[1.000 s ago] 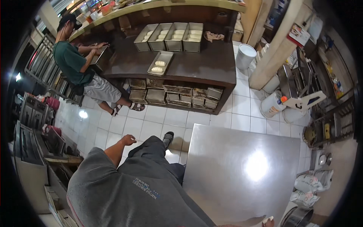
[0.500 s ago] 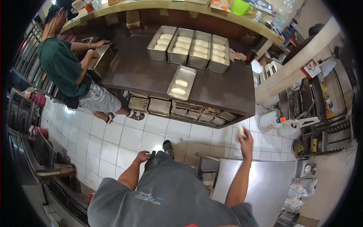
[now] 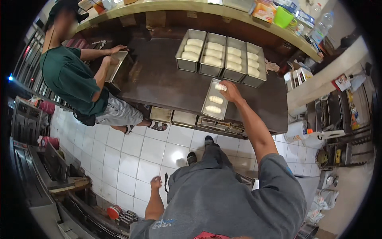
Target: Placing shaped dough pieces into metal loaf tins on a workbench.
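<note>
My right hand (image 3: 231,92) reaches over a shallow metal pan (image 3: 207,106) on the dark worktop (image 3: 139,75), fingers closed on a pale shaped dough piece (image 3: 220,87) at the pan's far end. Two similar dough pieces (image 3: 215,99) lie nearer in the same pan. Behind it stand several deep metal tins (image 3: 190,60), side by side, each holding rows of rounded dough (image 3: 215,53). My left hand (image 3: 156,182) hangs low over the tiled floor, away from the worktop, its fingers loosely apart and holding nothing.
A person (image 3: 71,75) in a green shirt stands at the worktop's left, hands at another metal tin (image 3: 115,67). Above runs a shelf (image 3: 238,15) with containers and bottles. A steel table (image 3: 302,183) is at lower right, a pillar (image 3: 310,89) at right, ovens or racks (image 3: 51,167) at left.
I have moved forward from beside the steel table to the worktop. My right hand has come up from low right into the pan with a dough piece. My left hand stays low.
</note>
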`<state>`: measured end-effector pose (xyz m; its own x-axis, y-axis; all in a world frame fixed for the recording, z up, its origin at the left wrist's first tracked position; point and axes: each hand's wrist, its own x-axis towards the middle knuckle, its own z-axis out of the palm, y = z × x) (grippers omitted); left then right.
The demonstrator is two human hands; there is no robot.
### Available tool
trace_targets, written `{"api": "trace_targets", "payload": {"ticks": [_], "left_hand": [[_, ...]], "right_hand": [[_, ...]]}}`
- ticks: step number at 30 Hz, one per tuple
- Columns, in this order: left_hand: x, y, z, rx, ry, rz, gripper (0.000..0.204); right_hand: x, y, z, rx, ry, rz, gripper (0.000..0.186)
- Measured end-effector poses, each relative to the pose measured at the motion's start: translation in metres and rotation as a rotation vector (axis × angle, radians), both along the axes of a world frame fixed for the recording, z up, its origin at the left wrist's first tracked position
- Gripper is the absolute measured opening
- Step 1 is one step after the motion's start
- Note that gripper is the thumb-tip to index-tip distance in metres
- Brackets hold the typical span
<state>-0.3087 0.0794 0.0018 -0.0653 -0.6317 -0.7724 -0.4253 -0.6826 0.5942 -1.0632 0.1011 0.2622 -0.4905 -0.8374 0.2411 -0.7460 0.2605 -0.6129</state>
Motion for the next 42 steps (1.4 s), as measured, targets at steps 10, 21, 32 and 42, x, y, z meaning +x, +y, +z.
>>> {"api": "trace_targets", "payload": {"ticks": [10,21,32,42], "left_hand": [[-0.025,0.093,0.076,0.069,-0.12,-0.345,0.035],[-0.154,-0.04,0.043,0.003,0.118,0.026,0.034],[-0.377,-0.105,0.176,-0.257,0.228,-0.312,0.035],[-0.473,-0.099,0.208,0.176,0.35,-0.927,0.041]], "right_hand": [[-0.032,-0.029,-0.061,0.23,-0.052,0.057,0.045],[-0.038,-0.014,-0.051,0.19,-0.045,0.057,0.045],[-0.026,0.083,-0.003,-0.143,-0.249,-0.348,0.023],[0.135,0.186,-0.032,0.041,-0.661,-0.601,0.022]]}}
